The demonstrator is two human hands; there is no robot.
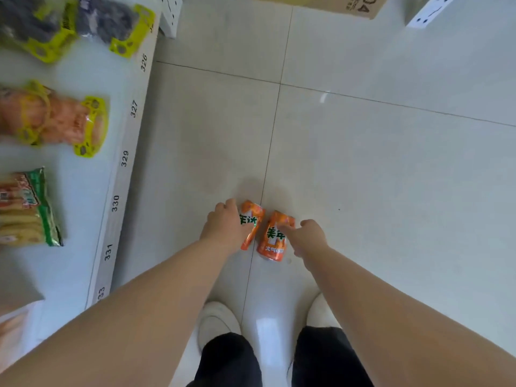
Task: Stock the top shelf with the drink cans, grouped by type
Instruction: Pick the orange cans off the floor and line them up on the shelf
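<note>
Two orange drink cans with green lettering are in my hands, low over the tiled floor in front of my feet. My left hand point(224, 226) wraps around the left orange can point(252, 223). The right orange can point(273, 238) is gripped from the side by my right hand point(308, 236), thumb across its label. The two cans nearly touch. A white shelf point(83, 174) with numbered tags along its front edge runs down the left side, well to the left of both hands.
On the shelf lie snack packs: grey ones with yellow trim point(69, 20), an orange one point(55, 118), and a green biscuit pack point(28, 208). A cardboard box point(354, 5) and white units point(427, 11) stand at the far end. My white shoes point(217, 321) are below.
</note>
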